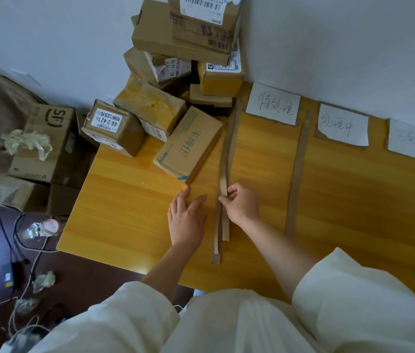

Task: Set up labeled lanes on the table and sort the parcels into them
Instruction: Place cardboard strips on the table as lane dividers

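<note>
Floor boxes (pixel 46 141): cardboard cartons left of the table, one printed "SF"; crumpled plastic film lies on top.
Cables (pixel 20 250): strewn over the dark floor below the cartons.
Table (pixel 125 212): yellow wood-grain top, far edge against a white wall.
Parcels (pixel 176 85): brown boxes piled at the table's far left corner, stacked up against the wall; several carry white shipping labels.
Near parcel (pixel 188 143): flat box with teal print, lying at an angle, its near corner just beyond the left hand.
Left hand (pixel 187 217): palm down on the table, fingers straight and slightly spread, tips touching the tabletop; it holds nothing.
Strips (pixel 224 174): two long cardboard strips lying side by side, running from the pile toward the near edge.
Right hand (pixel 242 202): thumb and forefinger pinch one of the strips about midway; remaining fingers curled.
Divider (pixel 296 174): single cardboard strip to the right, flat, running from wall to near edge.
Labels (pixel 274 103): three white papers along the wall, on cardboard backing; the first two bear handwritten characters, the third is faint.
</note>
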`<state>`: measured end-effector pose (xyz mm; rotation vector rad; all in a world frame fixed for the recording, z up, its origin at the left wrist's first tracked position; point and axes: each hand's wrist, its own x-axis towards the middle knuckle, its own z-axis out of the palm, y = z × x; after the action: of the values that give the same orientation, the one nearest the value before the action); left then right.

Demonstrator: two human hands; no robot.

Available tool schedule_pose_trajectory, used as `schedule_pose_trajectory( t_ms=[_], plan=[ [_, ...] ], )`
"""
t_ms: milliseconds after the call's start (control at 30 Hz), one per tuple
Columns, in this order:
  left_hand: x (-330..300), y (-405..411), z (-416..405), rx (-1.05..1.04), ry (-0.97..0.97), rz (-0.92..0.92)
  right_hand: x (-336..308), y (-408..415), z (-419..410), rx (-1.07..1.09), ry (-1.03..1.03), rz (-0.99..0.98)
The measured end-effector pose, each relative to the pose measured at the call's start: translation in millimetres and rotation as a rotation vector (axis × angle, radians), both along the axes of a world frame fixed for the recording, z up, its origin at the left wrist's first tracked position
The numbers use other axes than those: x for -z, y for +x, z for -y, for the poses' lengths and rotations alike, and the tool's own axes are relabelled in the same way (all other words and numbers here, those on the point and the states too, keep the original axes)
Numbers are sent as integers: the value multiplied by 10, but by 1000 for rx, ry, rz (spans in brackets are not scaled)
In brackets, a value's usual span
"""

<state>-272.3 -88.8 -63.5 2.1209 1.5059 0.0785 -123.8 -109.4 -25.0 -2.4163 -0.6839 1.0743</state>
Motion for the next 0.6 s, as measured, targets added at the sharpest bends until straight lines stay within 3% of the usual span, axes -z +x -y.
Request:
schedule_pose_trajectory(
  t_ms=[467, 600],
  plan=[
    [-212, 75, -38, 24, -146, -62, -434, 441, 612, 3, 221, 179],
    [-321, 130, -26, -60, -153, -13, -551, 575, 874, 64, 271, 232]
  ],
)
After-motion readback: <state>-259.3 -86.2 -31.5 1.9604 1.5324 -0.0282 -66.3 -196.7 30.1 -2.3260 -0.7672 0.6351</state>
